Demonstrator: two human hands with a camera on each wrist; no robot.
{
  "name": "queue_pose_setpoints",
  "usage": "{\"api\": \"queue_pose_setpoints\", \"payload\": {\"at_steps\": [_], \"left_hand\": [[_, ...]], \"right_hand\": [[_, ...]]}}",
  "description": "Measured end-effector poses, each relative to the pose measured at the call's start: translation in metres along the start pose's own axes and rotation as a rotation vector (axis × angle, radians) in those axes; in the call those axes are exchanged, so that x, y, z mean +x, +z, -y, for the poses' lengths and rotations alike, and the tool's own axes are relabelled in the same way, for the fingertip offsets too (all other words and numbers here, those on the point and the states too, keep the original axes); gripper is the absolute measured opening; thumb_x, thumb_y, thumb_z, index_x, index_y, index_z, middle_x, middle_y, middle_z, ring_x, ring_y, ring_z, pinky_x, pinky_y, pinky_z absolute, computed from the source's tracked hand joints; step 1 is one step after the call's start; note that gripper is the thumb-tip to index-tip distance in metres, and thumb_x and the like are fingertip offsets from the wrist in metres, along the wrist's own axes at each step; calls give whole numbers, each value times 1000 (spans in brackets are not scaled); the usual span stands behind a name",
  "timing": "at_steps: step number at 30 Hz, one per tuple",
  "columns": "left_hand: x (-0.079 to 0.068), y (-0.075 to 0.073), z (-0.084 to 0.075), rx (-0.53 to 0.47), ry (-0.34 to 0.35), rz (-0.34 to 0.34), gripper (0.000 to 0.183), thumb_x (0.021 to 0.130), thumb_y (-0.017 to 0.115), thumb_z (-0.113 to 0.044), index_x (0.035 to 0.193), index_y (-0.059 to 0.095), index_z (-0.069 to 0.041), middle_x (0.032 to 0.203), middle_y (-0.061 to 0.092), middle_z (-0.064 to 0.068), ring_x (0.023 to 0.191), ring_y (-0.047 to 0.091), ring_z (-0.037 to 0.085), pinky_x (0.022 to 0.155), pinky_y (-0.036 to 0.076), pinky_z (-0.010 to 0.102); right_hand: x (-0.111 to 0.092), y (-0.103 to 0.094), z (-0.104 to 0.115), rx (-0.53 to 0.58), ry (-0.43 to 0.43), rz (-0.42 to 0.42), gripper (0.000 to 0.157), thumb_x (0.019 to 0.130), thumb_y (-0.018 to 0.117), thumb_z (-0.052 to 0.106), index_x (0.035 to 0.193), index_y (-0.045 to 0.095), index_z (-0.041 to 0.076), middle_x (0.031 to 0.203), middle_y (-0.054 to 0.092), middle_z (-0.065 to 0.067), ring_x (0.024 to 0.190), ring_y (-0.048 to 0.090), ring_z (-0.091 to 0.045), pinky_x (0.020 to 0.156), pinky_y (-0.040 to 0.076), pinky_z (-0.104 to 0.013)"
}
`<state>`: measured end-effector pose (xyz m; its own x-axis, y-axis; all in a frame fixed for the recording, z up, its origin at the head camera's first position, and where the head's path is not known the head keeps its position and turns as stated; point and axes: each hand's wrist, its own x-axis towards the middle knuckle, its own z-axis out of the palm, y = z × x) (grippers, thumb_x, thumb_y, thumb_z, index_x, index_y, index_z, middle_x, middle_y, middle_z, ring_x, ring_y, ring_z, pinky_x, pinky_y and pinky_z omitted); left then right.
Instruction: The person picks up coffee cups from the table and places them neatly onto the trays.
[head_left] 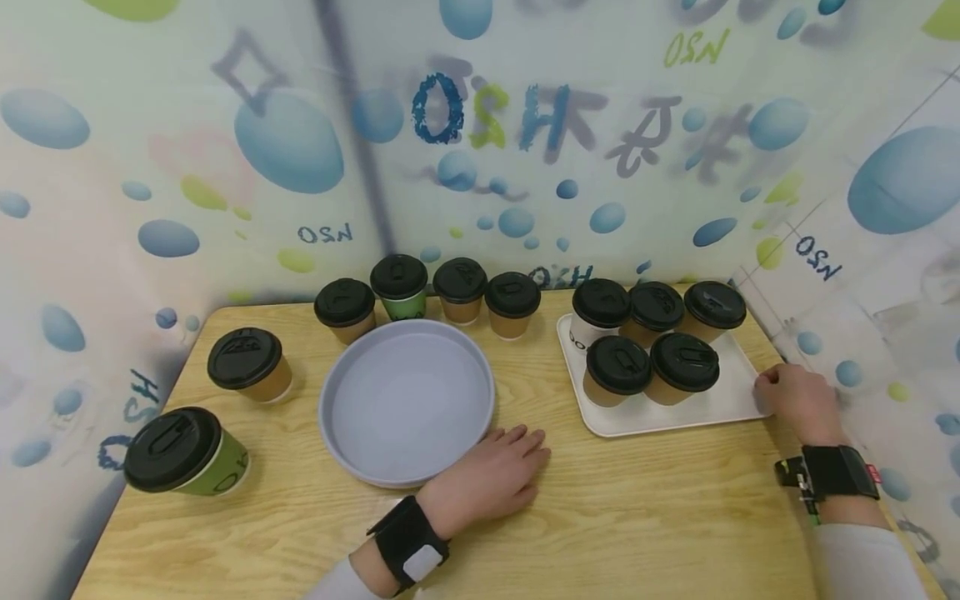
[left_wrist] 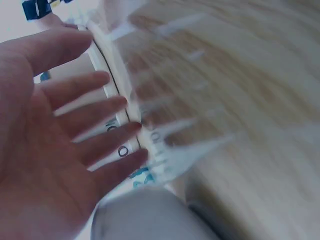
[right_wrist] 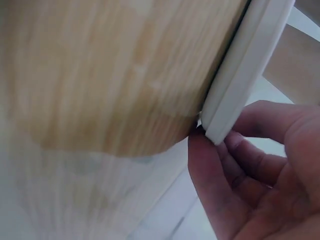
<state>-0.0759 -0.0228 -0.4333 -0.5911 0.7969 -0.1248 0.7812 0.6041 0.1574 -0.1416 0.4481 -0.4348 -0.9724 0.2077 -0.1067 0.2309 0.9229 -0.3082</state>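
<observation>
white tray (head_left: 733,400) pinched at its near corner by the right hand (head_left: 801,402)
five lidded cups (head_left: 684,365) stand on it, left of that hand; the left hand (head_left: 483,479), fingers spread, is just beside a round tray (head_left: 405,400), with six more cups (head_left: 461,289) beyond and to its left.

the left hand (head_left: 486,477) is palm down, fingers straight and slightly apart. the right hand (head_left: 802,403) pinches with thumb and curled fingers.
</observation>
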Motion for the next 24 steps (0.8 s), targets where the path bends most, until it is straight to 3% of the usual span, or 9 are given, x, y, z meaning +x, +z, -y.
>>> {"api": "queue_pose_setpoints", "payload": {"at_steps": [4,6,9,13,15,17,20,24], "left_hand": [[-8,-9,5,-59,50,-130,30,103,63,-24,131,69,-15,137,66,4,124,63,16,101,53,33],[-13,-15,8,-80,34,-197,28,102,64,-22,128,72,-13,132,69,4,117,67,16,96,56,32],[-20,-22,16,-91,-25,-292,28,100,69,-21,126,74,-12,129,70,5,112,69,19,92,58,35],[-33,-23,29,-110,-109,-387,27,97,74,-20,122,74,-10,128,70,8,114,69,23,93,58,39],[-40,-20,35,-126,-157,-396,30,96,74,-20,124,72,-8,129,69,9,115,68,24,93,57,40],[-47,-18,41,-134,-209,-391,35,97,74,-23,127,70,-7,129,68,9,115,67,25,93,57,40],[-56,-16,49,-148,-273,-389,38,97,75,-27,128,69,-6,128,68,10,114,67,27,91,58,42],[-64,-17,59,-168,-310,-402,32,97,74,-27,119,71,-4,125,68,14,114,67,30,92,57,45]], "right_hand": [[-10,-6,17,28,-1,-149,44,101,53,21,115,61,-20,96,66,-33,82,62,-46,63,49,-50],[-20,-11,36,62,-32,-291,45,103,52,21,122,60,-19,107,64,-36,94,62,-51,70,49,-60],[-41,-21,72,114,-103,-509,43,103,51,19,127,62,-15,113,62,-35,99,59,-52,75,46,-65],[-68,-34,123,188,-243,-729,36,102,55,14,128,65,-9,117,65,-31,97,61,-49,76,45,-59],[-78,-36,144,240,-332,-787,34,100,58,12,128,67,-6,119,66,-28,98,62,-46,82,48,-43],[-85,-35,163,303,-439,-803,34,98,60,11,127,69,-4,121,67,-25,100,63,-43,88,45,-27],[-93,-26,189,418,-617,-730,34,99,61,11,128,68,-3,125,66,-23,105,63,-35,98,37,-11],[-93,-3,221,582,-781,-546,35,98,60,2,133,66,-1,131,65,-18,117,62,-19,103,43,-17]]}}
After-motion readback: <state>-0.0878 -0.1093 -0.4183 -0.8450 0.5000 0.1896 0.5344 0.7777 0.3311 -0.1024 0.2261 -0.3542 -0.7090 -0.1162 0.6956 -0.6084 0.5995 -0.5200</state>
